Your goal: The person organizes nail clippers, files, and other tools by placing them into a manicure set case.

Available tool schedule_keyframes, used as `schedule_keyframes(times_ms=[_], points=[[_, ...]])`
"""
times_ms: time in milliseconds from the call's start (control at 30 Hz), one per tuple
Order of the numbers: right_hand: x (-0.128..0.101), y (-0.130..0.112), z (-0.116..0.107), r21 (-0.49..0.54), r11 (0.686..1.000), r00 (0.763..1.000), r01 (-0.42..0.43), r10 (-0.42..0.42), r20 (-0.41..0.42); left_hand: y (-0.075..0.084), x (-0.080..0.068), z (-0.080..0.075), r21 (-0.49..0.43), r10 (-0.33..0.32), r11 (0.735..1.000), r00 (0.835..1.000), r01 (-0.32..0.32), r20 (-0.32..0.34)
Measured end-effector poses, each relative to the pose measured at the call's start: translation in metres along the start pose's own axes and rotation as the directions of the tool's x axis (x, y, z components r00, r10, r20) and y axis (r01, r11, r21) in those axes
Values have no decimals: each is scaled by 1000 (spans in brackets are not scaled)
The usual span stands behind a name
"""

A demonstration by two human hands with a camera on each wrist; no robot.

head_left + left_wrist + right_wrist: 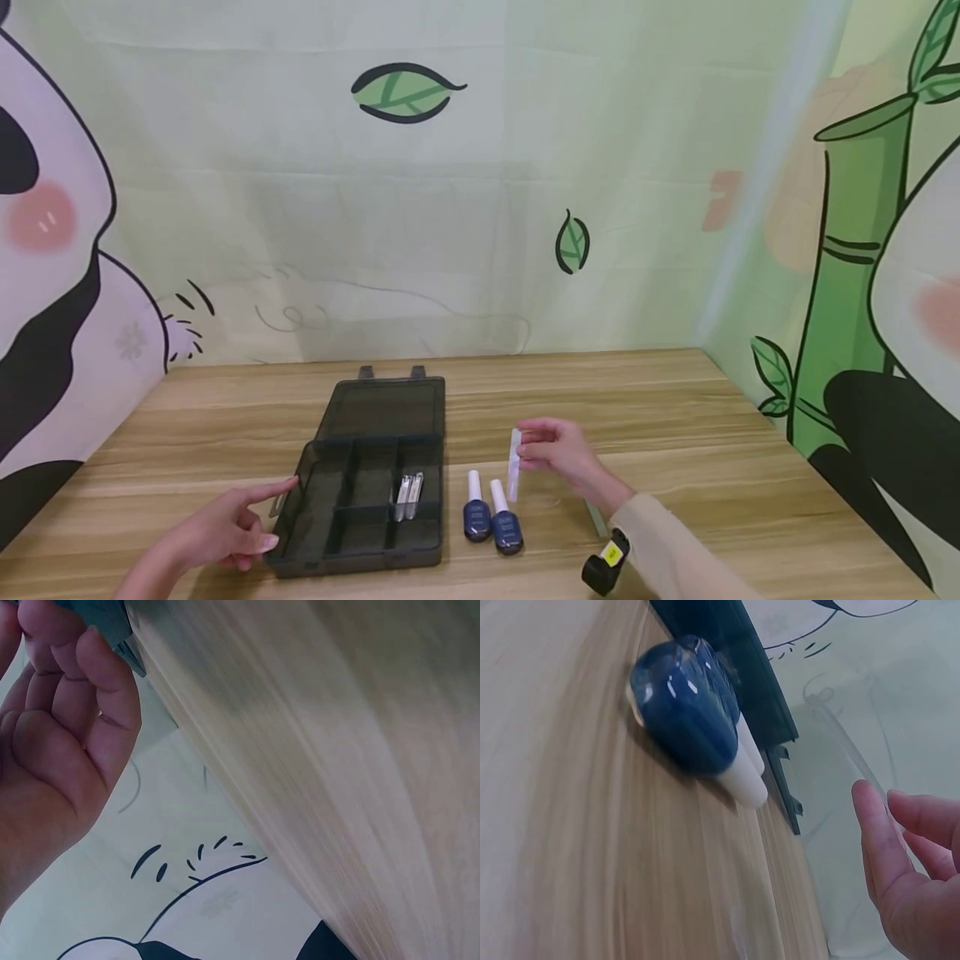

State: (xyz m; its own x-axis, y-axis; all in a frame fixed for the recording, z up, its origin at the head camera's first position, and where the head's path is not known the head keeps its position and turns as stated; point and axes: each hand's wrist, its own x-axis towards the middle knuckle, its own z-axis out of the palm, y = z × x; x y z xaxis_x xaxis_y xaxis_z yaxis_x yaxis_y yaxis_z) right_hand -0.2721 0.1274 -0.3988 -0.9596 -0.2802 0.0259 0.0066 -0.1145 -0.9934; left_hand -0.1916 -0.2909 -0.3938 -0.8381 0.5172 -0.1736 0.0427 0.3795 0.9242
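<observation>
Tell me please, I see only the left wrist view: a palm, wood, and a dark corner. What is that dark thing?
Observer: An open dark organizer box; the left hand touches its left edge with the index finger.
Operator: Is something inside?
Observer: Metal nail clippers lie in one compartment.
Operator: And the other hand?
Observer: The right hand pinches a thin clear strip above two blue bottles with white caps.
</observation>
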Motion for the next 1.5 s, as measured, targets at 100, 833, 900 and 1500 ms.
schedule_keyframes(times_ms=[100, 833, 900, 1500], points=[[2, 1, 6, 1, 1000, 1000, 5, -5, 5, 1, 0, 1, -6, -9, 1000, 1000, 9, 2], [12, 1, 36, 34, 999, 999, -30, 31, -26, 1, -1, 1, -12, 12, 1000, 1000, -12, -5], [13, 1, 40, 29, 999, 999, -29, 29, -21, 1, -1, 1, -13, 7, 1000, 1000, -7, -6], [24, 4, 72, 39, 999, 1000, -22, 22, 2, -2, -1, 0, -12, 4, 1000, 1000, -4, -3]])
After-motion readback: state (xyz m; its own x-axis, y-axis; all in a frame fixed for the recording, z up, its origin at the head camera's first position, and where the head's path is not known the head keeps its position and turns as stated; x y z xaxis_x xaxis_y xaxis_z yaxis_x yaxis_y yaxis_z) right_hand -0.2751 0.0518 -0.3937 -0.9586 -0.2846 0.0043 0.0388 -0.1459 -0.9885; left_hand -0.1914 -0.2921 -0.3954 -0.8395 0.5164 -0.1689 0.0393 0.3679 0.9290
